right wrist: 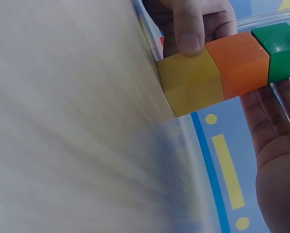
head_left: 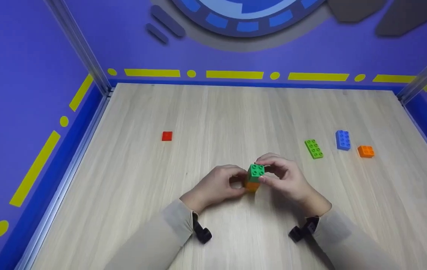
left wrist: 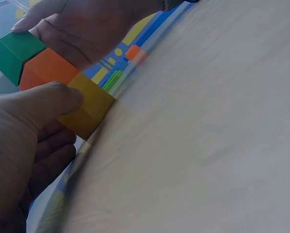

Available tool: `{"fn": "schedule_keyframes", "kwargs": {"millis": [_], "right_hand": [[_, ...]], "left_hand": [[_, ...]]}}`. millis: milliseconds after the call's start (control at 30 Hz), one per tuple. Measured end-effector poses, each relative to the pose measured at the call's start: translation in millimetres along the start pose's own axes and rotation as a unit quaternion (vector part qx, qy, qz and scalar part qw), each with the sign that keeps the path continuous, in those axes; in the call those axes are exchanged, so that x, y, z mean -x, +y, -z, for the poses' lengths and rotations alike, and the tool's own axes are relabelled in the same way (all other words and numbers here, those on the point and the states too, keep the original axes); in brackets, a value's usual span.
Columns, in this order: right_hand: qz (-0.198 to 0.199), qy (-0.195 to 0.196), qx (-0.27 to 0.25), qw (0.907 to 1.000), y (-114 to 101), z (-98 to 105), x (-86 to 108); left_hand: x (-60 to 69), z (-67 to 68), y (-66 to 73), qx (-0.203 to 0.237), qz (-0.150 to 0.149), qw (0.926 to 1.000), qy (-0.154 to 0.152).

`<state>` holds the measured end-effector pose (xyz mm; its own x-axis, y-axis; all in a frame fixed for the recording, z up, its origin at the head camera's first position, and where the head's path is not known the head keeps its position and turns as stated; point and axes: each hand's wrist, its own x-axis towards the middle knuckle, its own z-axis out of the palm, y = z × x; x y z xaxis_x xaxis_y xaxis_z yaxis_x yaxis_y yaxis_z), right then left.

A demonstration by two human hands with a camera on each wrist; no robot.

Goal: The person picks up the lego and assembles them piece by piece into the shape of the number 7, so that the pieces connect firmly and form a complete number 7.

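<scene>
A stack of three blocks stands on the table: a yellow block (right wrist: 191, 82) at the bottom, an orange block (right wrist: 239, 63) in the middle and a green block (head_left: 256, 172) on top. My left hand (head_left: 219, 185) grips the lower part of the stack, its thumb across the yellow and orange blocks in the left wrist view. The green block is pinched between thumb and fingers of my right hand (head_left: 290, 180). In the left wrist view the green block (left wrist: 19, 56) looks slightly tilted against the orange one (left wrist: 48, 70).
On the wooden table (head_left: 142, 112), a flat red brick (head_left: 167, 136) lies to the left. To the right are a lime green brick (head_left: 314, 149), a blue brick (head_left: 343, 140) and an orange brick (head_left: 366, 151). Purple walls border the back and sides.
</scene>
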<state>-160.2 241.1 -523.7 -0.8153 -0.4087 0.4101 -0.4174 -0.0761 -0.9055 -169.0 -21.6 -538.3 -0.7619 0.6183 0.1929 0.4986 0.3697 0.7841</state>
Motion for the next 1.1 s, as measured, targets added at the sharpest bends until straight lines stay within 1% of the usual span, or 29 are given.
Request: {"fn": "schedule_keyframes", "kwargs": {"millis": [167, 367, 500, 600, 700, 767, 867, 933, 1100], "right_hand": [[0.014, 0.000, 0.000, 0.9999, 2, 0, -0.9], [0.032, 0.000, 0.014, 0.9994, 4, 1, -2.6], [0.038, -0.001, 0.024, 0.9990, 4, -1, -3.2], [0.039, -0.002, 0.041, 0.9984, 2, -1, -3.6], [0.030, -0.005, 0.067, 0.9973, -1, 0, -4.3], [0.021, -0.010, 0.082, 0.9963, -3, 2, -4.9], [0.010, -0.019, 0.093, 0.9955, -6, 4, -6.3], [0.005, -0.028, 0.094, 0.9951, -6, 6, -6.9], [0.005, -0.045, 0.088, 0.9951, -5, 9, -7.1]], "left_hand": [[-0.1, -0.3, 0.0, -0.006, 0.007, 1.0000, -0.001], [-0.1, -0.7, -0.4, -0.002, 0.013, 0.9999, -0.002], [0.0, -0.2, -0.3, -0.003, 0.012, 0.9999, -0.005], [0.2, 0.1, -0.4, -0.005, 0.008, 0.9999, -0.005], [-0.1, 0.1, -2.0, -0.009, -0.003, 0.9999, -0.005], [-0.4, 0.4, -2.5, -0.023, -0.017, 0.9996, -0.004], [-0.6, 1.1, -1.8, -0.040, -0.039, 0.9984, 0.008], [-0.3, 1.1, -0.2, -0.032, -0.053, 0.9978, 0.024], [-0.5, -1.3, 8.0, 0.042, -0.077, 0.9944, 0.059]]}}
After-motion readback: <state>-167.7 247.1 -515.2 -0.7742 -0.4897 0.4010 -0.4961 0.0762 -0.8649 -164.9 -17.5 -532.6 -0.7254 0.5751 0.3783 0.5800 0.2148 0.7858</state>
